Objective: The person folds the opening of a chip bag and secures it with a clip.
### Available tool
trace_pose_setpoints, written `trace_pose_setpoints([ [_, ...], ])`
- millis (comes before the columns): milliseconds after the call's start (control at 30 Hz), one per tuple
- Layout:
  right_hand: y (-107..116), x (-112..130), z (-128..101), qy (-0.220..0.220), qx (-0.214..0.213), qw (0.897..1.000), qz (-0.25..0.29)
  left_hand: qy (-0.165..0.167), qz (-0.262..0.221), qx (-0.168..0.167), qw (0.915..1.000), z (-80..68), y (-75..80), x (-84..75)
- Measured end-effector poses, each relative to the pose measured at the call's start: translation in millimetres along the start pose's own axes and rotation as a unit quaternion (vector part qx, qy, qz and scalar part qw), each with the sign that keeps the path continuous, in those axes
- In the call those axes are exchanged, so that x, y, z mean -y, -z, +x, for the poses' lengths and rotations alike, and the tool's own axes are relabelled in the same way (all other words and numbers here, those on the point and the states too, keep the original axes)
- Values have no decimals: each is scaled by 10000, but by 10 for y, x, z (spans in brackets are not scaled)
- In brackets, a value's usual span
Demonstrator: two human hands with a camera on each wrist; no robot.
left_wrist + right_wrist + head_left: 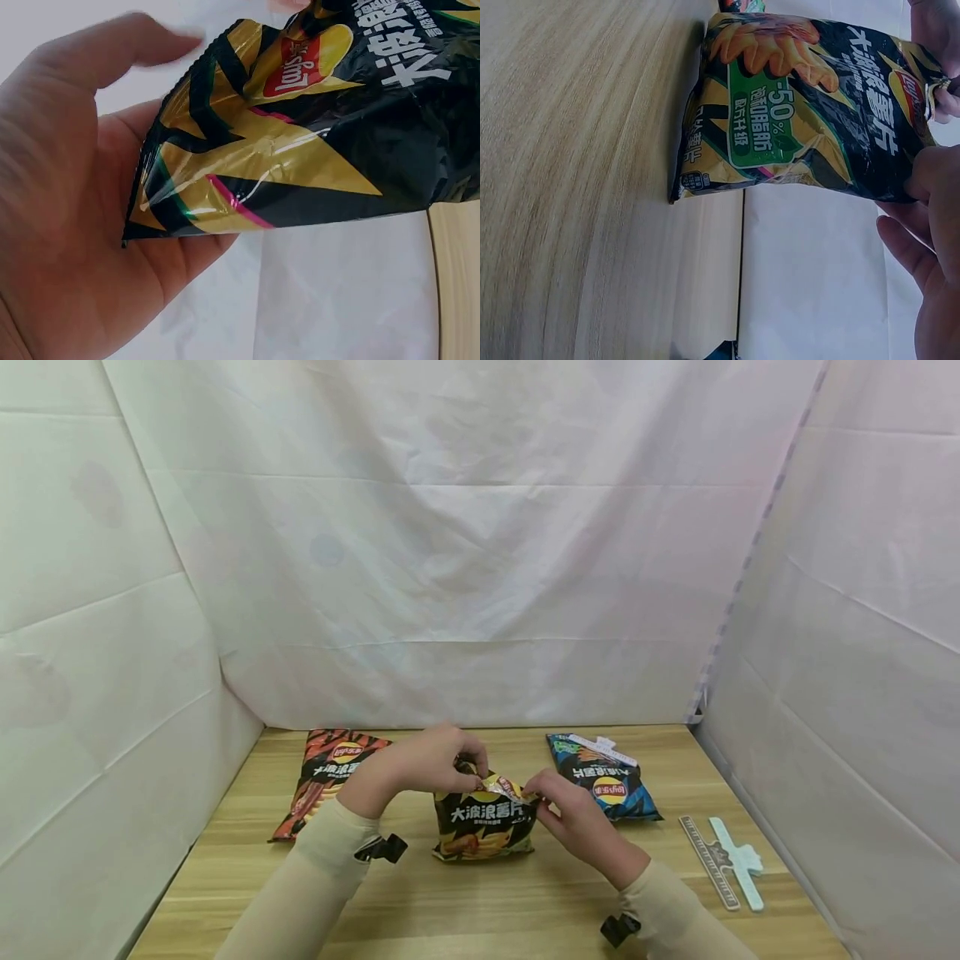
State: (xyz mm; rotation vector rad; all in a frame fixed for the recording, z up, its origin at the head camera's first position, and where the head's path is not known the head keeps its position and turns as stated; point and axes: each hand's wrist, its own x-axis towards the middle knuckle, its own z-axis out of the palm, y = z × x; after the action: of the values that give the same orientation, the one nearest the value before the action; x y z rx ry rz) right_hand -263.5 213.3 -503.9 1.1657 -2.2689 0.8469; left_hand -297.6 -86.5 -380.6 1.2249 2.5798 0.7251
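Note:
A black and gold potato chip bag [483, 827] stands upright at the middle of the table, its top edge crumpled with some silver lining showing. My left hand [427, 764] reaches over its upper left corner, thumb in front and fingers behind. In the left wrist view, that bag's corner [202, 150] lies across the fingers, with the thumb blurred beside the edge. My right hand [581, 818] pinches the upper right corner. In the right wrist view, both hands are at the top of the bag [795, 105], and its bottom rests on the table.
A red chip bag [330, 777] lies at the left, partly behind my left arm. At the back right lies a blue chip bag [600, 785] with a white clip [603, 750] across its end. A grey clip [712, 864] and a pale blue clip [738, 864] lie at the right. White cloth [480, 568] walls surround the table.

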Motion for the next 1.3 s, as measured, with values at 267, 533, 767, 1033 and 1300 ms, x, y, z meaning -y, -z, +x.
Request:
trace_pose_setpoints([
  [267,-3,-14,-14,62,17,9999,94,-58,283,-141,9995,21,-10,1],
  [533,-14,-12,-13,-39,76,9993,363,31,568,-277,9980,28,-58,3],
  [767,-53,28,18,-857,-273,9927,798,-12,742,-403,9964,12,-65,-35],
  [1033,-82,72,87,-1811,-55,9730,1427,-122,1056,-516,9930,11,-78,-50],
  [1300,-71,98,131,-1918,34,9711,1421,-18,1672,-440,9849,8,-69,-155],
])
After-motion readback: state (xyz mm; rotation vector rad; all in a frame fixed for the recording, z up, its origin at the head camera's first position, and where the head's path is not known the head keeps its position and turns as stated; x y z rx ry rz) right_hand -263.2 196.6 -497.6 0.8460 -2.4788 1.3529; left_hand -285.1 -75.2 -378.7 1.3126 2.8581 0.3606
